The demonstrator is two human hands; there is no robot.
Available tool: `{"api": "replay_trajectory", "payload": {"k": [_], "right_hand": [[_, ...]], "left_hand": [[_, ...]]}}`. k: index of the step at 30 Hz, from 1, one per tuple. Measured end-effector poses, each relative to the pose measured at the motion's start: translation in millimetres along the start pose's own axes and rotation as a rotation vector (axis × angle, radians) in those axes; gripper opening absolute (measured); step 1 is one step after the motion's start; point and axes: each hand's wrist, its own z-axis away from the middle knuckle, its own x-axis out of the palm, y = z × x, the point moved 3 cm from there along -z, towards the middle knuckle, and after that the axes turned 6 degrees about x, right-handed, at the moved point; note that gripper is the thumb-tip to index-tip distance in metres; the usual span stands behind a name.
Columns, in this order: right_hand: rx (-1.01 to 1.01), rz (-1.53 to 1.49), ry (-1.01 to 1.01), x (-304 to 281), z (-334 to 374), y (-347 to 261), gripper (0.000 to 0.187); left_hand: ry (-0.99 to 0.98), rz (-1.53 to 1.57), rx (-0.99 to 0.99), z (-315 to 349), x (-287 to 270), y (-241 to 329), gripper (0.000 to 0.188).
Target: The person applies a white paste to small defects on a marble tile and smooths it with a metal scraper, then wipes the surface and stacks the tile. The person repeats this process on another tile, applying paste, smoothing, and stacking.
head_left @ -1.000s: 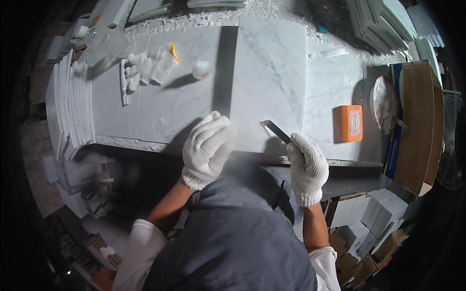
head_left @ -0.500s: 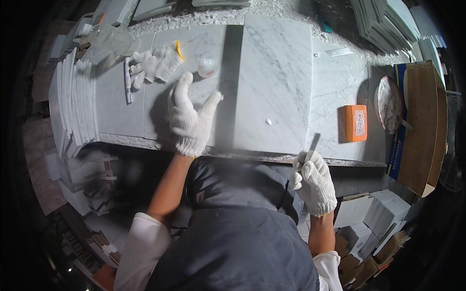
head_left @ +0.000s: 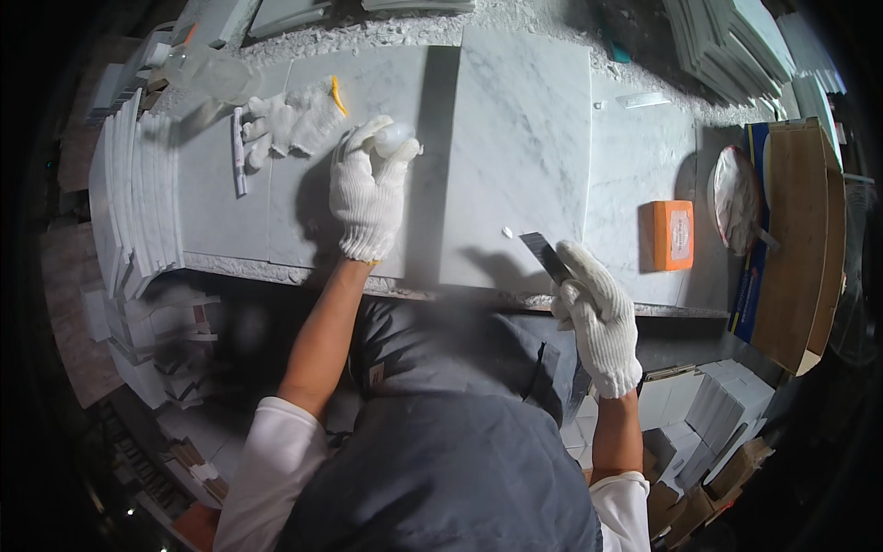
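My left hand (head_left: pixel 368 189), in a white knitted glove, has its thumb and fingers closed round a small translucent white bottle (head_left: pixel 393 138). It is over the pale tiles left of a large grey-veined marble slab (head_left: pixel 524 138). A flat, dark grey metal blade, perhaps a scraper (head_left: pixel 545 258), sticks out of my gloved right hand (head_left: pixel 600 317). The fingers wrap its lower end, so any handle is hidden. Its tip is over the slab's near edge, close to a small white dab (head_left: pixel 507 233).
Spare gloves (head_left: pixel 299 120), a white marker (head_left: pixel 239 152) and a clear bottle (head_left: pixel 213 75) lie at the left. On the right are an orange box (head_left: pixel 672 235), a round dish of white paste (head_left: pixel 734 198) and a cardboard box (head_left: pixel 800 239). Tile stacks (head_left: pixel 727 46) stand behind.
My left hand has reached away from me and closed on the small bottle. My right hand has risen slightly, turning the blade so it points left and its flat side shows.
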Motion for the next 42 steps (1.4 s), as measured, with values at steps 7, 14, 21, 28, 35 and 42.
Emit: {"api": "replay_trajectory", "payload": {"k": [7, 14, 21, 28, 35, 42], "right_hand": [[-0.283, 0.453, 0.032, 12, -18, -16, 0.043], [-0.312, 0.919, 0.028, 19, -19, -27, 0.059], [-0.281, 1.149, 0.014, 24, -25, -30, 0.06], [-0.218, 1.13, 0.028, 29, -25, -43, 0.06], [-0.342, 0.783, 0.12, 17, -34, -27, 0.039], [-0.355, 0.254, 0.194, -10, -24, 21, 0.044]], "left_hand": [[0.039, 0.04, 0.025, 29, -2, 6, 0.043], [0.009, 0.065, 0.042, 31, -2, 3, 0.043], [-0.002, 0.042, 0.068, 31, -2, 8, 0.044], [-0.01, 0.105, 0.057, 32, -2, 4, 0.043], [-0.033, 0.187, -0.027, 42, -6, 7, 0.043], [-0.115, 0.496, 0.007, 55, -21, 20, 0.051]]}}
